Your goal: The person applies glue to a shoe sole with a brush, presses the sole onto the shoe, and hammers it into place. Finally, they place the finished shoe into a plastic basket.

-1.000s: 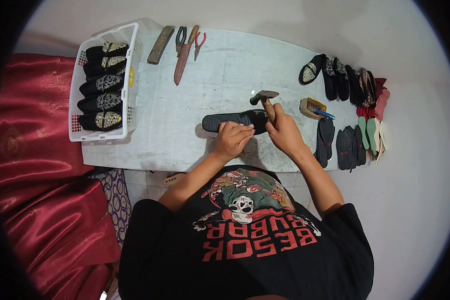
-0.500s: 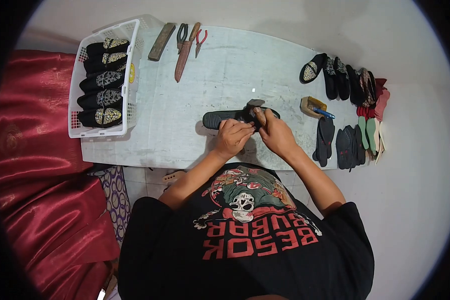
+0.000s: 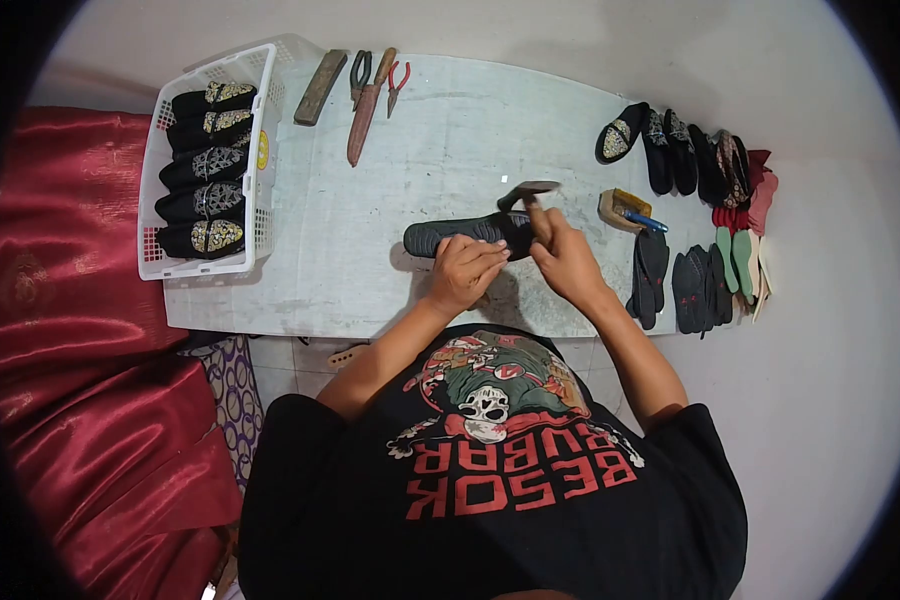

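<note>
A black slipper (image 3: 433, 239) lies on the table in front of me, its ridged dark sole facing up. My left hand (image 3: 464, 270) grips it along the near edge, fingers bent and closed on its middle. In my right hand (image 3: 570, 264), closed around the wooden handle, is a hammer (image 3: 526, 191). The hammer's metal head is raised above the right end of the slipper, apart from it. My right forearm comes in from the lower right, and the hand partly covers the slipper's right end.
A white basket (image 3: 256, 228) of patterned black slippers stands left. A dark block (image 3: 321, 88), black-handled pliers (image 3: 360, 75), a sheathed knife (image 3: 365, 120) and red pliers (image 3: 397, 88) lie at the back. Right are a tub (image 3: 620, 208) with a blue-handled brush, slippers (image 3: 622, 135) and grey soles (image 3: 650, 275).
My right hand has lifted the hammer up and slightly right, away from the slipper. The left hand keeps its hold, and the slipper stays in nearly the same place.
</note>
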`<state>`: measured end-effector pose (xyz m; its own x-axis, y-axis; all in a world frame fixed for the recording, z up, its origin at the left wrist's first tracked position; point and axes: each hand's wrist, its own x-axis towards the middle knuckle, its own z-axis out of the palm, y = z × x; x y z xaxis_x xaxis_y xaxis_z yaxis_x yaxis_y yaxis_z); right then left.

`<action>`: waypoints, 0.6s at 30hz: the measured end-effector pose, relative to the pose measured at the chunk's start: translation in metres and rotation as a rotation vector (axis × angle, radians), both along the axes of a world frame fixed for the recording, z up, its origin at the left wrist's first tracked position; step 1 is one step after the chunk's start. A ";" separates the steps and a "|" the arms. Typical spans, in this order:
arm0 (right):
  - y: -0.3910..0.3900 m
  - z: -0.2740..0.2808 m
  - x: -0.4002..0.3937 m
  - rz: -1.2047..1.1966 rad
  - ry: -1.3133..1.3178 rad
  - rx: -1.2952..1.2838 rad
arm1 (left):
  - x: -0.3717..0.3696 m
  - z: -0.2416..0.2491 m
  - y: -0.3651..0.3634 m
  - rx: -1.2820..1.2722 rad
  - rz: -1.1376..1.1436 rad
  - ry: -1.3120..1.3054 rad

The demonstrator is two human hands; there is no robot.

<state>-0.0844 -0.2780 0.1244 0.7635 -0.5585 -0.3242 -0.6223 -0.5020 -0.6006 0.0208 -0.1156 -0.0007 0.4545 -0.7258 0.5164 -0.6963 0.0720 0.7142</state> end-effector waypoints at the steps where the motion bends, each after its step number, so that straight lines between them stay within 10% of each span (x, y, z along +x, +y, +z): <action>1: 0.001 -0.001 -0.007 0.004 0.003 0.002 | 0.000 0.002 0.001 0.028 -0.015 0.019; 7: 0.007 -0.003 -0.057 -0.382 -0.421 0.023 | 0.015 0.012 -0.004 0.085 -0.090 0.112; 18: 0.015 -0.036 -0.076 -0.185 -0.109 -0.021 | 0.039 0.020 -0.012 0.154 -0.279 0.165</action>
<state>-0.1606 -0.2628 0.0881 0.6774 -0.6981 -0.2319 -0.6369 -0.3988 -0.6598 0.0601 -0.1273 0.0193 0.2961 -0.8973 0.3274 -0.5398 0.1256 0.8324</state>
